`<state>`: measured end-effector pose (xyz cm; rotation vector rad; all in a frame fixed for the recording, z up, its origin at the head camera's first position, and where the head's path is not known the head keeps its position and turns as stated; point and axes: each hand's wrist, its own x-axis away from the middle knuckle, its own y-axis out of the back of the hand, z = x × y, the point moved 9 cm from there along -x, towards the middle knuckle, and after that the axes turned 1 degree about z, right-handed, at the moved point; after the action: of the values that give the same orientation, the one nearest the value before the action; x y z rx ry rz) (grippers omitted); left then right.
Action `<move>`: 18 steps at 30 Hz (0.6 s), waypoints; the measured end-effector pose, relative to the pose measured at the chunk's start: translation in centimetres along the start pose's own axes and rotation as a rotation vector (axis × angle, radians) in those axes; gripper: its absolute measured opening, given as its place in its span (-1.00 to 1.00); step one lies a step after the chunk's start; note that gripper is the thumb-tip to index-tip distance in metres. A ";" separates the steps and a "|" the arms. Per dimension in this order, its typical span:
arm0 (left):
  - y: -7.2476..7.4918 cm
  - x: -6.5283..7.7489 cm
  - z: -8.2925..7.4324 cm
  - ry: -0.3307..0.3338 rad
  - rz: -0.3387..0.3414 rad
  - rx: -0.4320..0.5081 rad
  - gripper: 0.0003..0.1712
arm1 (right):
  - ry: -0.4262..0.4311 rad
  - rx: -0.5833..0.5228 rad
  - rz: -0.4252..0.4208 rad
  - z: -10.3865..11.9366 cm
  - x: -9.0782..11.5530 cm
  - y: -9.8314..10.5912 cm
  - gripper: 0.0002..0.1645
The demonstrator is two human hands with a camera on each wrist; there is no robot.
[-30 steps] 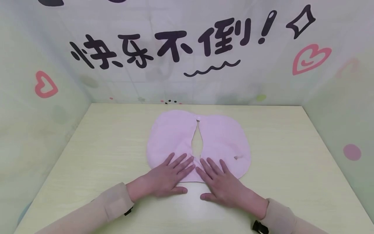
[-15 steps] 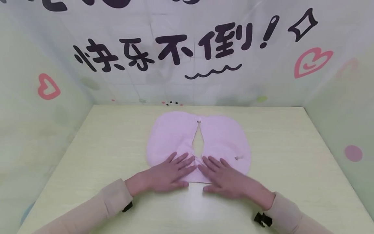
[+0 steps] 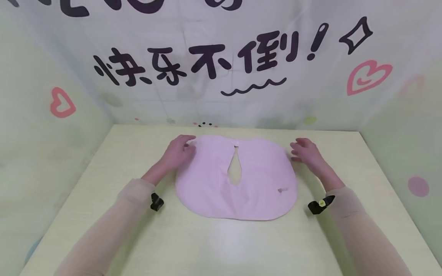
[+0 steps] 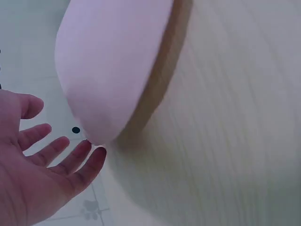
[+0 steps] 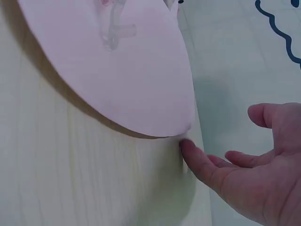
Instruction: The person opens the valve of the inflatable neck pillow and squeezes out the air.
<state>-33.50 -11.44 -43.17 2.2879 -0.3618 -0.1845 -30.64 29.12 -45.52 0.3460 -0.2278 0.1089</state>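
A pink cloth bib [image 3: 207,180] lies flat on the table, with a teardrop opening in its middle and a small fastening [image 3: 236,144] at the top of the slit. My left hand [image 3: 177,154] is at its far left corner, the fingers loosely bent. In the left wrist view, the fingertips reach the tip of the bib [image 4: 113,70], and the thumb stays apart. My right hand [image 3: 309,154] is by the far right corner. The right wrist view has its index fingertip close against the edge of the bib [image 5: 136,89]; contact is hard to tell.
Around the bib spreads a pale wood-grain table [image 3: 221,249]. A printed fabric backdrop [image 3: 207,107] stands behind it and on both sides. A small pale mark or tag [image 3: 282,189] shows on the bib's right half. Dark wrist devices [image 3: 321,205] hang under both sleeves.
Both hands have left the bib's front middle, where they lay flat. They moved outward and away to its far left and far right corners. The bib's front edge is uncovered.
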 end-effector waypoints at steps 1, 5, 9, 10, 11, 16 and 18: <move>-0.1 -0.4 0.7 0.050 0.009 0.024 -0.41 | -0.037 -0.036 0.026 -0.4 -0.1 -0.2 -0.15; -0.3 -1.1 2.7 0.233 0.041 0.089 -0.33 | -0.118 -0.065 0.117 -1.3 -0.4 -1.5 -0.15; -0.4 -1.1 3.9 0.373 0.081 0.075 -0.36 | -0.157 -0.001 0.101 -1.9 -0.5 -1.8 -0.24; -0.4 -1.0 4.2 0.399 0.096 0.077 -0.38 | -0.166 0.010 0.088 -2.1 -0.5 -1.8 -0.29; -0.5 -0.9 4.6 0.419 0.105 0.083 -0.40 | -0.173 0.019 0.074 -2.2 -0.5 -1.8 -0.34; -0.3 -0.4 5.9 0.460 0.065 0.200 -0.51 | -0.159 0.036 -0.017 -2.6 -0.6 -1.2 -0.47; 0.0 -0.2 6.3 0.463 0.029 0.250 -0.53 | -0.146 0.038 -0.055 -2.6 -0.7 -0.9 -0.49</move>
<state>-35.24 -15.76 -47.44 2.4768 -0.1824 0.4220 -30.63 29.11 -48.37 0.3985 -0.3608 0.0333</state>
